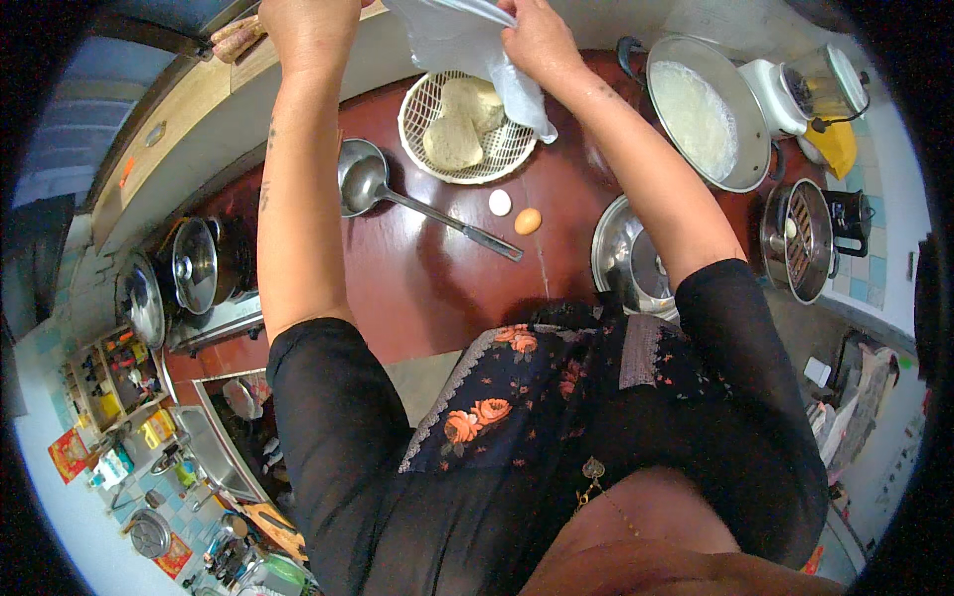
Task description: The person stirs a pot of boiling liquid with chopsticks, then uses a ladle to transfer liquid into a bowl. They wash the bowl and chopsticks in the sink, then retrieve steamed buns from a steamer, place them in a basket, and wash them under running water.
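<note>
My right hand point(540, 41) grips a thin white cloth point(466, 48) at the top, with one end hanging down over a white plastic basket point(488, 175). My left hand point(317, 26) is raised at the upper left, its fingers cut off by the picture's edge, so its hold does not show. In the basket lie pale tan, rounded flat pieces point(452, 141). Below it, a white egg point(500, 203) and a brown egg point(528, 221) rest on the red countertop point(417, 298). A metal ladle point(364, 175) lies beside them, its bowl partly behind my left forearm.
At the right stand a large two-handled pot point(693, 112) of whitish liquid, a white blender point(775, 97), a steamer pot point(809, 242) and a metal lid point(633, 261). A lidded pot point(195, 264) is on the stove at the left. A wooden cabinet edge point(168, 134) juts out at the upper left.
</note>
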A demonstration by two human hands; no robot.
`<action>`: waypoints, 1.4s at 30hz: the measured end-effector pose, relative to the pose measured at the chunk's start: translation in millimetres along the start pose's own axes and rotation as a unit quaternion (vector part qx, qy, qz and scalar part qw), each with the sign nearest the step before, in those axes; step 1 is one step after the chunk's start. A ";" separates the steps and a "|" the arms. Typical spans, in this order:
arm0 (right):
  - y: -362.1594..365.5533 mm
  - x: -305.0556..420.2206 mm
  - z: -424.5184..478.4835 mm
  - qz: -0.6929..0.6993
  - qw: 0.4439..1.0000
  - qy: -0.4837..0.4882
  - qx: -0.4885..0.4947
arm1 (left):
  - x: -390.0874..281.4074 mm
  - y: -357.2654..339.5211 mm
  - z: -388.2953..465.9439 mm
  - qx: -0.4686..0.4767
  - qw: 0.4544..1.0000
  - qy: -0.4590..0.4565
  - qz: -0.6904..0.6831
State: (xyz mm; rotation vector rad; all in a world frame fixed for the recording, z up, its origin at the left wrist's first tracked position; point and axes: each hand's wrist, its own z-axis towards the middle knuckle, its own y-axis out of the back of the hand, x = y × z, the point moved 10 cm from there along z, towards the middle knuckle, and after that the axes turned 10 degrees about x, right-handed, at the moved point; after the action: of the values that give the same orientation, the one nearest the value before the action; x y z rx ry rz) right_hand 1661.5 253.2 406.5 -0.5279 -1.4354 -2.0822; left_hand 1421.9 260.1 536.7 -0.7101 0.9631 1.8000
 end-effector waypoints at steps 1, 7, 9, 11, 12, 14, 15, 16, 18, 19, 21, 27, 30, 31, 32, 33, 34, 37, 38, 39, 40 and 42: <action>4.0 -4.1 5.1 0.003 1.000 0.011 0.001 | -1.5 1.4 1.2 0.001 0.999 0.012 -0.050; 21.0 57.9 -11.0 0.001 1.000 0.007 0.000 | 23.5 -29.6 14.3 0.062 0.921 0.114 -0.367; 16.5 93.8 -18.1 0.039 0.996 0.052 -0.055 | -16.1 -42.2 -9.8 0.079 0.904 0.114 -0.404; 1.5 92.8 -0.6 0.072 0.993 0.011 -0.093 | -34.0 -67.3 -19.7 0.186 0.851 0.082 -0.484; -3.5 78.9 13.3 0.084 0.990 -0.013 -0.116 | -42.4 -76.6 -21.3 0.220 0.847 0.077 -0.478; -5.2 52.1 35.5 0.044 0.993 -0.053 -0.094 | -48.0 -81.3 -14.3 0.239 0.866 0.048 -0.437; -4.4 46.1 40.3 0.064 0.994 -0.084 -0.026 | -40.6 -71.0 -6.4 0.217 0.892 0.028 -0.396; 3.0 38.9 39.3 0.044 0.994 -0.098 -0.034 | -38.6 -61.4 0.8 0.197 0.913 0.006 -0.358; 12.4 6.9 47.3 -0.015 0.992 -0.110 -0.057 | -19.8 -54.9 14.4 0.185 0.917 0.043 -0.351; 12.4 15.0 45.6 -0.011 0.994 -0.106 -0.016 | -5.7 -37.5 19.8 0.171 0.932 0.055 -0.314; 17.7 22.9 42.1 -0.011 0.993 -0.104 0.061 | 6.2 -3.9 29.3 0.117 0.948 0.026 -0.295; 33.9 6.9 19.4 -0.116 0.987 -0.103 0.035 | 23.7 36.5 12.6 0.031 0.961 0.055 -0.268; 15.7 -15.0 15.0 0.037 0.996 -0.054 0.060 | 84.9 49.3 -5.7 0.050 0.982 0.096 -0.156; 8.7 -15.5 5.4 0.148 0.984 -0.074 0.064 | 89.3 42.0 -23.0 0.079 0.979 0.091 -0.166; -1.4 -13.6 -5.2 0.257 0.960 -0.092 0.066 | 91.3 31.2 -42.8 0.107 0.975 0.085 -0.177; -6.7 -18.4 -12.8 0.354 0.927 -0.112 0.059 | 95.6 10.7 -61.9 0.137 0.968 0.077 -0.197; -31.0 -60.0 -7.0 0.485 0.869 -0.067 0.068 | 99.7 -12.9 -79.7 0.130 0.952 0.123 -0.250; -49.9 -47.8 -63.3 0.132 0.989 -0.044 0.052 | 140.5 -44.5 -156.5 0.136 0.945 0.223 -0.195; -72.9 -43.5 -80.2 0.020 0.992 -0.014 0.121 | 168.4 -56.6 -182.3 0.166 0.948 0.248 -0.110; -96.5 -45.3 -100.1 -0.095 0.978 0.013 0.187 | 193.2 -69.8 -204.1 0.198 0.941 0.273 -0.026; -117.1 -50.7 -119.7 -0.138 0.951 0.001 0.277 | 188.5 -76.4 -216.0 0.215 0.939 0.265 0.050; -139.3 -53.0 -157.4 -0.219 0.894 -0.002 0.390 | 174.3 -84.5 -233.8 0.217 0.941 0.189 0.178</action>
State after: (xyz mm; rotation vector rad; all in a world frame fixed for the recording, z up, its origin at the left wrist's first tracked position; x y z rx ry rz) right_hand 1612.1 156.0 219.1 0.1343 -2.3625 -1.5623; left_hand 1445.0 163.0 250.0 -0.6354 1.7779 1.6840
